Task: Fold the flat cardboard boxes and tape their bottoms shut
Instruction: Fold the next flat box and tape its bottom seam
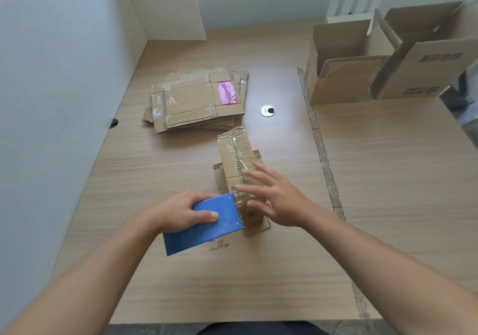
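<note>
A: Box status?
B: Folded box [236,159] at table [258,270] centre, clear tape along its seam. Left hand [181,212] grips the blue tape dispenser [207,227] against the box's 6 o'clock end. Right hand [274,200] lies flat on the tape there, fingers straight (slightly blurred).
A: Surroundings?
B: Stack of flat boxes [196,99] at 11 o'clock; 2 erected boxes [344,76] at 2 o'clock.

I see a solid blue tape dispenser [201,234] against a brown cardboard box [232,159] streaked with glossy clear tape. The flat stack [188,99] is brown too, with one pink label [227,93]. The tabletop [258,270] shows pale wood grain.
</note>
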The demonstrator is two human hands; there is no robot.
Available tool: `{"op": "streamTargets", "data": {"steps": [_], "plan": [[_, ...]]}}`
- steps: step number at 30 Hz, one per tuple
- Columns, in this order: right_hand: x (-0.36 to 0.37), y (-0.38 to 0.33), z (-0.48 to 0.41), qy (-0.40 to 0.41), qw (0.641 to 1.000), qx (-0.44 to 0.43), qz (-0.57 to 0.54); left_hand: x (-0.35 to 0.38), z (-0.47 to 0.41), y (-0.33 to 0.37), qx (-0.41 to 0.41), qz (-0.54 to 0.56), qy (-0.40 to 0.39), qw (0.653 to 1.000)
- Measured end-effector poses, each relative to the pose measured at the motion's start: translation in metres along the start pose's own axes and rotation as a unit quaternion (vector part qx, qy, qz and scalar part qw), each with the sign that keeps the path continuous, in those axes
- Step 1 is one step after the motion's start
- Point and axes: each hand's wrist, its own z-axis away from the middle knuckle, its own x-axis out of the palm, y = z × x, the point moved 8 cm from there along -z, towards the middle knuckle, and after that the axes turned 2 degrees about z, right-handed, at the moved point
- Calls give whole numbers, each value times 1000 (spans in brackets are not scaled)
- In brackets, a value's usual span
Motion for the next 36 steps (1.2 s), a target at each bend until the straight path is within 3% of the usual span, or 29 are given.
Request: {"op": "streamTargets", "data": {"steps": [2,10,16,25,36], "plan": [[10,0,-1,-25,1000,-2,19,0,1,0,8,8,-1,1000],[7,-3,3,57,998,-38,-5,-8,19,-16,42,33,-3,999],[12,-2,1,47,998,-24,-38,-22,33,-54,-15,0,2,1000],[15,-1,2,25,998,14,-61,-10,-20,-31,-50,-129,70,988],[15,-8,-1,52,988,85,-118,-7,-30,16,-77,-272,179,942]]}}
